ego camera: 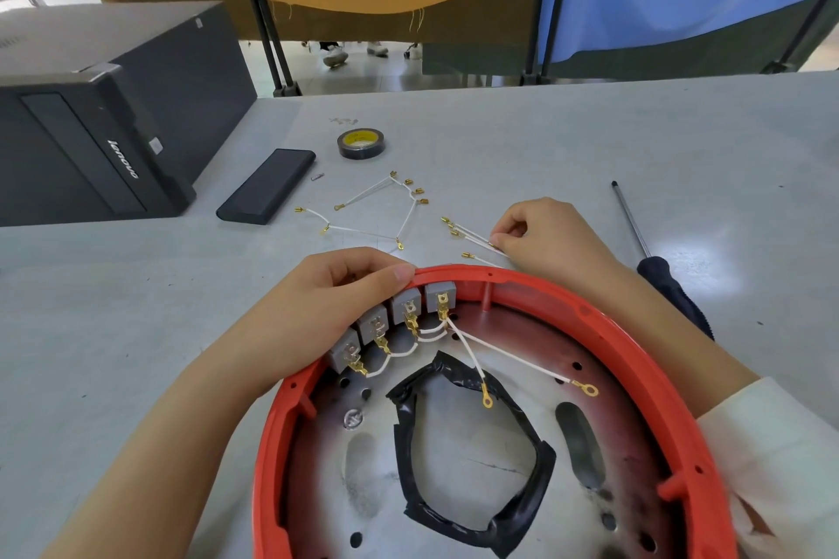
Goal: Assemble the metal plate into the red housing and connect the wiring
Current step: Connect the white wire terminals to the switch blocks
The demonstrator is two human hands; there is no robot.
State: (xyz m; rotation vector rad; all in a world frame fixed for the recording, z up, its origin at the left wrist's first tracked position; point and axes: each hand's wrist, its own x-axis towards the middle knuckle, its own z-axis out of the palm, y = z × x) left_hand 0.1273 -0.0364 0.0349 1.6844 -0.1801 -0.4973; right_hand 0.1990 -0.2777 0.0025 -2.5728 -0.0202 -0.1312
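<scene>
The round red housing [604, 327] lies in front of me with the metal plate [472, 463] seated inside it, its central hole edged with black tape. Several grey terminal blocks [404, 306] line the housing's upper left wall, linked by short white wires with gold connectors [399, 352]. Two longer white wires end in ring lugs [589, 389] over the plate. My left hand [327, 309] grips the housing's rim beside the blocks. My right hand [545, 241] pinches a small bundle of loose white wires [472, 235] on the table just beyond the rim.
A second wire harness [377, 213] lies spread on the grey table. Behind it sit a roll of black tape [361, 143], a flat black case [268, 186] and a black computer tower [91, 123] at left. A screwdriver [653, 259] lies at right.
</scene>
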